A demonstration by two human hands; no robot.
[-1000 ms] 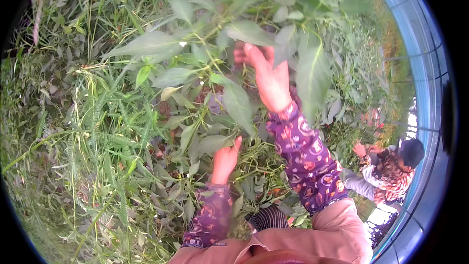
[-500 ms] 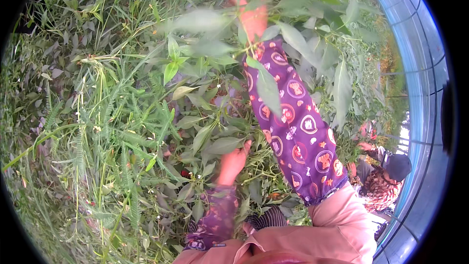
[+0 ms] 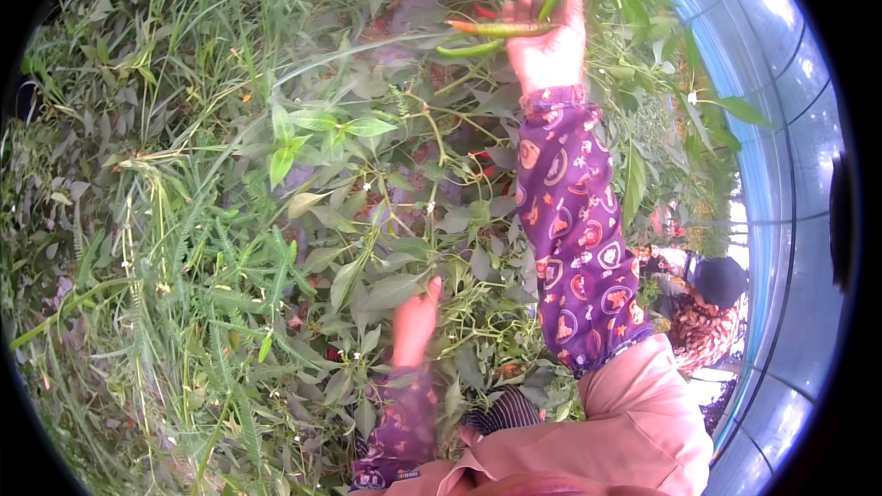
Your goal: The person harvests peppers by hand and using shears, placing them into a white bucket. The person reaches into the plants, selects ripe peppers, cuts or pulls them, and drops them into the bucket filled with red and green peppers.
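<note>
Far out at the top, my right hand (image 3: 551, 50) holds several long chili peppers, palm facing up. An orange-red chili pepper (image 3: 501, 28) lies across the fingers, with a green chili pepper (image 3: 470, 50) below it and more green ones near the thumb. Low in the foliage, my left hand (image 3: 416, 323) is at a chili plant (image 3: 432, 211) with leaves and small white flowers. A broad leaf (image 3: 393, 292) covers most of its fingers; its thumb tip shows, and what they grip is hidden. Both forearms wear purple patterned sleeves.
Tall grass and ferny weeds (image 3: 230, 285) crowd the left side. More red chili peppers (image 3: 482, 163) hang among the stems beside my right sleeve. A blue sheet wall (image 3: 790, 174) curves along the right, with another person (image 3: 707, 312) in a dark cap crouching near it.
My right hand has come out from behind the leaves at the top and turned palm up, showing the chili peppers. My left hand stays at the same leaf as the view shifts slightly.
</note>
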